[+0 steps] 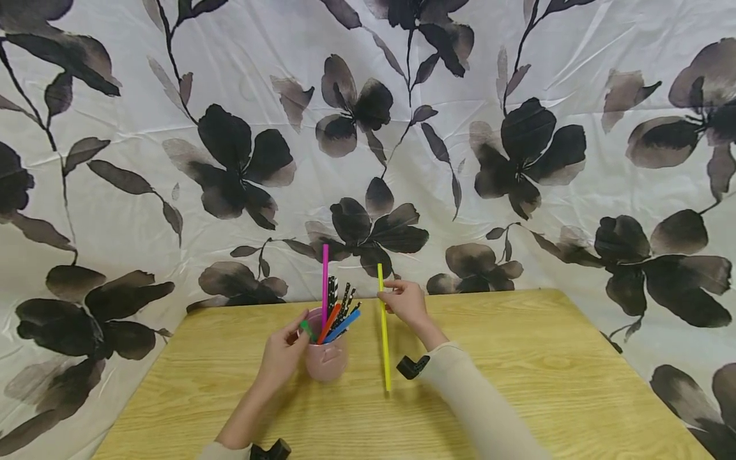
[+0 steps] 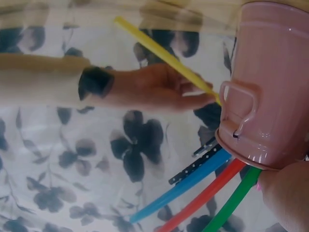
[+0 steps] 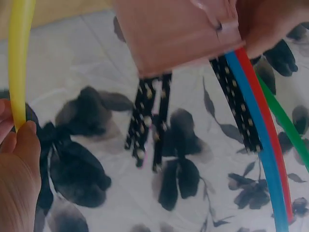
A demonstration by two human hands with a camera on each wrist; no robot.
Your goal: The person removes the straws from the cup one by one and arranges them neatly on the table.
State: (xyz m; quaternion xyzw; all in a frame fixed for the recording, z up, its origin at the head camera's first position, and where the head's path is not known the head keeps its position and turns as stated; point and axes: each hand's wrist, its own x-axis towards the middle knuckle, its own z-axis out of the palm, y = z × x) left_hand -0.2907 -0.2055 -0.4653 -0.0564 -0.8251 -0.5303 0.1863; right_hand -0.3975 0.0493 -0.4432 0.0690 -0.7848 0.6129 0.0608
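A pink metal cup [image 1: 326, 361] with a small handle holds several straws. My left hand [image 1: 285, 351] grips the cup by its left side at the rim, close to a green straw [image 1: 307, 329]. To the right of the cup, my right hand [image 1: 407, 303] pinches a yellow straw [image 1: 384, 345] near its upper end, between thumb and fingers. That straw hangs nearly upright beside the cup. Inside the cup are a tall magenta straw [image 1: 324, 281], a red straw [image 3: 260, 92], a blue straw [image 2: 183, 186] and several black straws with white dots [image 3: 236, 104].
The cup stands on a light wooden table [image 1: 489, 358]. A white cloth [image 1: 356, 172] with dark flowers hangs behind the table's back edge. Both wrists wear a black camera mount, such as the right one [image 1: 413, 367] over a cream sleeve [image 1: 477, 396].
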